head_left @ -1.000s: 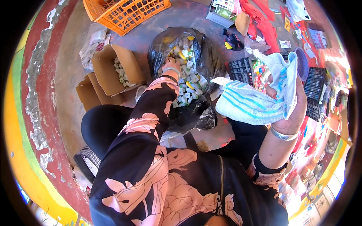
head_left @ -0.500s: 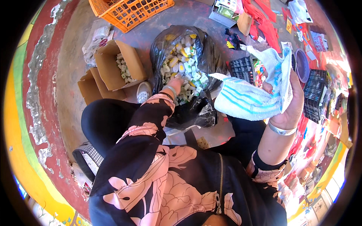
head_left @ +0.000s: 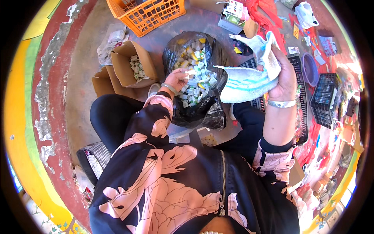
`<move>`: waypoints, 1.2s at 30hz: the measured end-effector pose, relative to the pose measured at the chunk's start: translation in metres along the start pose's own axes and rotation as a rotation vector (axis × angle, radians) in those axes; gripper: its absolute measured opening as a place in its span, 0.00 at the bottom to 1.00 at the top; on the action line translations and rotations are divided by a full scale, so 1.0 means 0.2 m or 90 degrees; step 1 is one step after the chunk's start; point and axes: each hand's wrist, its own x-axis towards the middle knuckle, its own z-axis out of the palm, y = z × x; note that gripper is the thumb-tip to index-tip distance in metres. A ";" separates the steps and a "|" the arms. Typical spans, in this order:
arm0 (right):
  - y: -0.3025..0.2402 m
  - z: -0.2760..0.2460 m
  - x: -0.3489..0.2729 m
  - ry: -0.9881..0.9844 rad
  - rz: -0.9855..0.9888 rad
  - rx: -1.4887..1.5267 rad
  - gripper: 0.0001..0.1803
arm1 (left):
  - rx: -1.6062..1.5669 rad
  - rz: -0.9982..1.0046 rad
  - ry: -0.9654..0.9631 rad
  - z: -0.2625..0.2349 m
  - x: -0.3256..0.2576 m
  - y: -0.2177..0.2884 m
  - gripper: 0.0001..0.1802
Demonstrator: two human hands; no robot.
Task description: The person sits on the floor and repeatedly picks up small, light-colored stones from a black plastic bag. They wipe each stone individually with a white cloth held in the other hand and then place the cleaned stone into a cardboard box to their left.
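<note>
In front of me stands an open black plastic bag (head_left: 217,58) full of small white, yellow and green plastic pieces (head_left: 196,87). My left hand (head_left: 177,79) is over the bag's left side, its thumb and fingertips pinched on a small white plastic piece (head_left: 189,73). The exact kind of that piece is too small to make out. A white towel (head_left: 249,87) with blue stripes hangs from my right hand (head_left: 284,78), which is closed on its right side. The towel hides part of a black crate (head_left: 299,84) below it.
Left of the bag is an open cardboard box (head_left: 134,48) holding similar small pieces, with another box (head_left: 102,82) beside it. Farther away stands an orange crate (head_left: 152,17). At the right are a purple basin (head_left: 309,68), another dark crate (head_left: 324,97) and red cloth (head_left: 265,15).
My left hand has lifted off the pile with a small white piece in its fingertips. The right hand has carried the towel leftward, and its hanging part has swung. The whole view has shifted slightly.
</note>
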 end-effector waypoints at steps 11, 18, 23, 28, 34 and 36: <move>-0.03 -0.05 0.03 -0.102 -0.001 -0.076 0.15 | -0.033 0.106 -0.082 0.32 -0.46 0.36 0.08; 0.16 0.08 -0.01 -0.123 -0.092 -0.153 0.14 | 0.119 0.202 -0.046 0.70 -0.83 0.42 0.08; 0.43 0.19 -0.14 -0.331 -0.393 -0.703 0.16 | 0.184 0.288 -0.132 0.76 -0.85 0.39 0.11; 0.45 0.21 -0.12 -0.387 -0.286 -0.703 0.16 | 0.258 0.295 -0.176 0.71 -0.86 0.43 0.11; 0.49 0.25 -0.10 -0.297 -0.271 -0.671 0.11 | 0.272 0.350 -0.198 0.71 -0.83 0.43 0.14; 0.50 0.24 -0.07 -0.250 -0.280 -0.724 0.10 | 0.350 0.335 -0.176 0.73 -0.89 0.44 0.15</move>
